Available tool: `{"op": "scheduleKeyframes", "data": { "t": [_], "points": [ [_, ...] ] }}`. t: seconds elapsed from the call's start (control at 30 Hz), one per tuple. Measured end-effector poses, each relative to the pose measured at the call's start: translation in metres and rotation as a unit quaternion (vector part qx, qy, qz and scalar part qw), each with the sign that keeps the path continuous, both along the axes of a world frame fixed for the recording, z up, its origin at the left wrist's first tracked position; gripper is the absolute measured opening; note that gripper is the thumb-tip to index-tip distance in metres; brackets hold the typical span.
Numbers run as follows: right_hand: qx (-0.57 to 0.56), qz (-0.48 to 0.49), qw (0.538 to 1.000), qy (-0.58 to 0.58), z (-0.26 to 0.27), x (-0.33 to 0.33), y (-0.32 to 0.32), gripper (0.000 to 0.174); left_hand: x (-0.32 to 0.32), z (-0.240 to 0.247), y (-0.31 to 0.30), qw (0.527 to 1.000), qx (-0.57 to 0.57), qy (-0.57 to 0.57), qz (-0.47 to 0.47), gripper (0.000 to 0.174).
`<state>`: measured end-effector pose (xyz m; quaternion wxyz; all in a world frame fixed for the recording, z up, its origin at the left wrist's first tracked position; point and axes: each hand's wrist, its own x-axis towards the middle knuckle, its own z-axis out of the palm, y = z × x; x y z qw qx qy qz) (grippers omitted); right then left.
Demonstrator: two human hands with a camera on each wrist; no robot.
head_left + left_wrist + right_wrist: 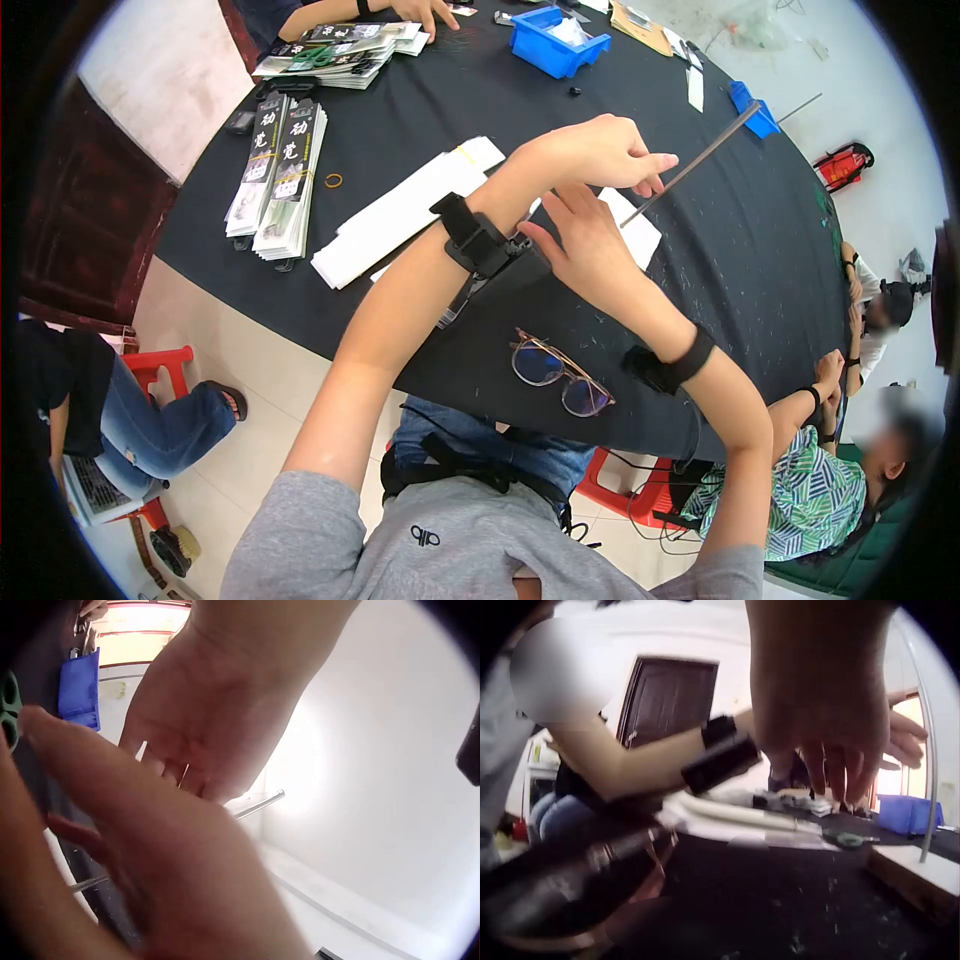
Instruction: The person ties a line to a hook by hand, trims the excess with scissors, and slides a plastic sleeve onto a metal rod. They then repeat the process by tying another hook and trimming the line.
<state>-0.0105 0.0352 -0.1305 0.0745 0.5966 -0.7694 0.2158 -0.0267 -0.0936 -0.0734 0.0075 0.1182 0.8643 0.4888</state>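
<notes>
My left hand [600, 150] reaches over the table with loosely bent fingers, their tips close beside an upright metal rod [690, 165]. That rod stands on a white-topped wooden block [911, 874]. Below the left wrist, my right hand [590, 240] is raised, its thumb apart from relaxed fingers, and the two hands overlap in this view. Neither hand shows anything in its grasp. In the right wrist view, green-handled scissors [847, 839] lie by white paper strips; the head view shows the white strips [400, 215] under my left forearm.
Eyeglasses [560, 375] lie near the table's front edge. Banded packets [275, 180] and a rubber band [333, 181] are at left, another packet stack [340, 60] behind. A blue bin [558, 45] stands at the back. People sit around the black table.
</notes>
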Motion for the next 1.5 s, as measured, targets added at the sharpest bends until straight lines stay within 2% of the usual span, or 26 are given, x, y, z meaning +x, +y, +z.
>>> {"op": "scheduleKeyframes", "data": {
  "t": [0.07,0.1,0.17,0.27,0.4,0.6,0.77,0.87,1.0,1.07,1.1,1.17,1.2,1.23,1.3,1.33,1.4,1.43,1.5],
  "points": [
    [0.009,-0.042,0.996,0.080,-0.015,0.000,-0.012,0.038,-0.001,-0.001,0.001,1.000,-0.004,0.001,-0.001,0.052],
    [0.009,-0.039,0.996,0.078,-0.021,-0.001,-0.014,0.038,-0.001,-0.002,0.002,1.000,-0.007,0.002,-0.005,0.052],
    [0.096,-0.056,0.975,0.190,-0.030,-0.001,-0.015,0.038,-0.001,-0.002,0.003,1.000,0.007,0.009,-0.019,0.052],
    [0.071,-0.047,0.982,0.168,-0.041,-0.003,-0.021,0.036,-0.002,-0.003,0.005,1.000,0.000,0.005,-0.012,0.052],
    [0.109,-0.046,0.980,0.162,-0.037,-0.004,-0.021,0.036,-0.005,-0.006,0.006,1.000,0.007,0.007,-0.014,0.052],
    [0.100,-0.098,0.975,0.171,-0.041,-0.004,-0.026,0.030,0.000,-0.001,0.008,1.000,-0.018,0.013,-0.006,0.053],
    [0.045,-0.108,0.978,0.170,-0.037,-0.006,-0.027,0.021,0.000,-0.002,0.009,1.000,-0.016,0.015,-0.004,0.052],
    [-0.008,-0.089,0.985,0.149,-0.036,-0.009,-0.025,0.018,0.002,-0.001,0.009,1.000,-0.007,-0.004,0.005,0.051],
    [-0.044,-0.082,0.982,0.166,-0.023,-0.003,-0.016,0.018,0.000,-0.003,0.005,0.999,-0.021,0.029,-0.002,0.051],
    [0.043,-0.162,0.968,0.189,-0.007,0.005,-0.008,0.020,-0.001,-0.003,0.003,0.999,-0.022,0.026,-0.002,0.051],
    [0.043,-0.165,0.967,0.190,-0.006,0.005,-0.005,0.020,-0.003,-0.004,0.002,0.999,-0.025,0.034,0.002,0.051],
    [-0.024,-0.181,0.960,0.212,-0.004,0.000,0.004,0.024,-0.005,-0.006,0.002,0.998,-0.029,0.046,0.001,0.051],
    [-0.061,-0.154,0.972,0.168,-0.007,-0.006,0.008,0.024,-0.005,-0.006,0.003,0.999,-0.034,0.042,0.006,0.051],
    [-0.062,-0.158,0.971,0.170,-0.007,-0.008,0.010,0.024,-0.006,-0.007,0.003,0.999,-0.039,0.037,0.011,0.051],
    [-0.054,-0.162,0.984,0.054,-0.005,-0.007,0.014,0.023,-0.004,-0.005,0.005,0.999,-0.026,0.041,-0.001,0.051],
    [-0.056,-0.167,0.983,0.056,-0.004,-0.007,0.016,0.023,-0.003,-0.004,0.006,0.999,-0.022,0.031,0.003,0.048],
    [-0.097,-0.085,0.991,-0.045,-0.002,-0.007,0.016,0.024,-0.004,-0.005,0.006,1.000,-0.020,0.021,0.002,0.046],
    [-0.099,-0.089,0.990,-0.044,0.000,-0.005,0.017,0.024,-0.003,-0.006,0.005,0.999,-0.017,0.028,0.001,0.046],
    [-0.125,-0.075,0.970,-0.193,0.008,0.001,0.020,0.025,-0.003,-0.005,0.005,0.999,-0.016,0.036,-0.003,0.047]
  ]
}}
